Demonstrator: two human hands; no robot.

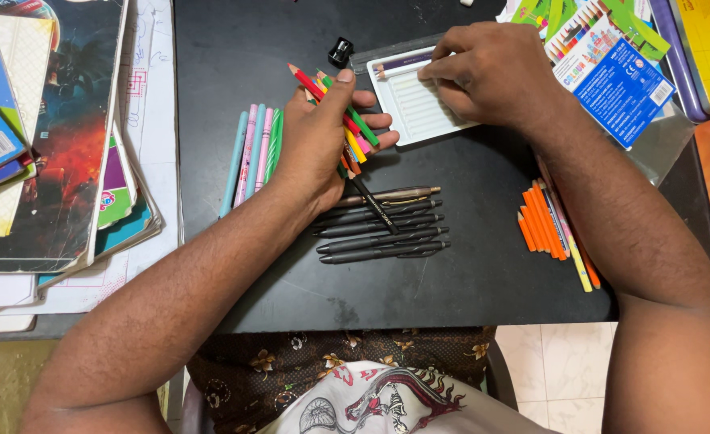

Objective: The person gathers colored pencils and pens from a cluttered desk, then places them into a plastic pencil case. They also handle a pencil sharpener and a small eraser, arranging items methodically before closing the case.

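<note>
While the left hand (316,145) grips a bunch of colour pencils (347,120), fingers closed round them, the right hand (491,76) rests on the white tray (410,108), fingers curled, pressing one pencil (399,66) at its top edge. Looks like tray loading, barely begun. Next move likely calls for pulling a single pencil from the bunch and laying it parallel, just beside the first. Black pens (383,229) lie untouched below.

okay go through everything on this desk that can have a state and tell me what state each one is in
left hand: shut on bundle of coloured pencils
right hand: fingertips resting on white pencil tray
white pencil tray: nearly empty, one pencil in the top slot
black pens: lying in a row, capped
pastel pens: lying side by side
orange pencils: lying loose
black sharpener: standing apart
</note>
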